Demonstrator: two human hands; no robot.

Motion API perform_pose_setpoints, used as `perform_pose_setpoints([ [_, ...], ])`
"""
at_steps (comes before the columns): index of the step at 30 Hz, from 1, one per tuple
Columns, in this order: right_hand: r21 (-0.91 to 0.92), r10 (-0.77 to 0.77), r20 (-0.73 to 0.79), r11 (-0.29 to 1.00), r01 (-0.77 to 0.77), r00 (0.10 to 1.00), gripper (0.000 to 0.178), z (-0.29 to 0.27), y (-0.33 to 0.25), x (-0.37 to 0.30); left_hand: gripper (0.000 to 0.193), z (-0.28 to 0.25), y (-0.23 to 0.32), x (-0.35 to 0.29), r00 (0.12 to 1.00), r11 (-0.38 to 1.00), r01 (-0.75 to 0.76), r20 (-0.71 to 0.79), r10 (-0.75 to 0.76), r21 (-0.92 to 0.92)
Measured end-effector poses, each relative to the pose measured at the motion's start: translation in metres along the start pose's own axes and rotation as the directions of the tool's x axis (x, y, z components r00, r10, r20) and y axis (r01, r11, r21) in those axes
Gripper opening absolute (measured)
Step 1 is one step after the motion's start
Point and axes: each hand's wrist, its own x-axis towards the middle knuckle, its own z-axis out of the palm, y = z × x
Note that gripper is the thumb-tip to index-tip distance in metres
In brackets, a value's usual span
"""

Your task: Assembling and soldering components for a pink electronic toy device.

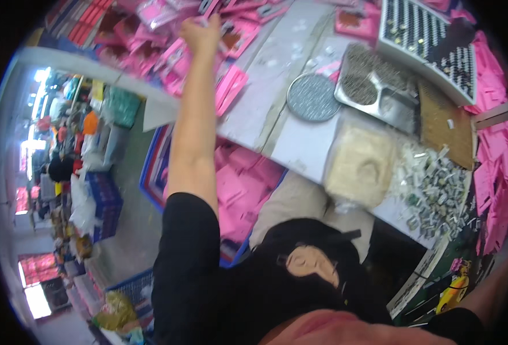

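My left arm stretches far out over the table's left side. At its end my left hand (201, 35) is over a heap of flat pink pieces (176, 60), some with brown patches. Its thumb and fingers look apart, small and somewhat blurred, and I make out nothing held between them. A stack of pink pieces (231, 89) lies beside my wrist at the table edge. On the lower right, my right forearm (498, 287) runs into the dark rim of the picture, and the hand itself does not show.
A round grey dish (313, 96) sits beside a metal compartment tray (353, 95) of small parts. Nearer me are a clear-wrapped beige block (360, 164) and loose metal pieces (435, 195). A white tray (389, 43) holds rows of dark parts. Below stands a blue-rimmed crate (150, 178) of pink pieces.
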Motion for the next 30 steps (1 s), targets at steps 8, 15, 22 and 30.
perform_pose_setpoints([
  [8,0.018,0.024,-0.006,1.000,-0.024,1.000,0.033,0.007,-0.005,-0.013,0.072,0.035,-0.040,0.083,0.938,0.884,-0.057,0.327,-0.111,0.464],
  [15,0.058,0.047,0.004,0.997,-0.047,0.999,0.024,0.015,0.004,-0.020,0.040,-0.042,-0.032,0.103,0.965,0.778,-0.176,0.262,0.015,0.603],
  [22,0.234,-0.046,-0.258,0.966,0.109,0.965,0.015,-0.011,-0.033,0.003,0.041,-0.086,0.022,0.054,0.998,0.996,0.055,0.048,-0.052,-0.068],
  [30,0.337,-0.080,0.899,-0.501,-0.797,0.431,0.037,0.128,-0.157,-0.128,0.044,-0.070,0.090,-0.143,0.716,0.157,0.656,0.675,0.178,-0.738],
])
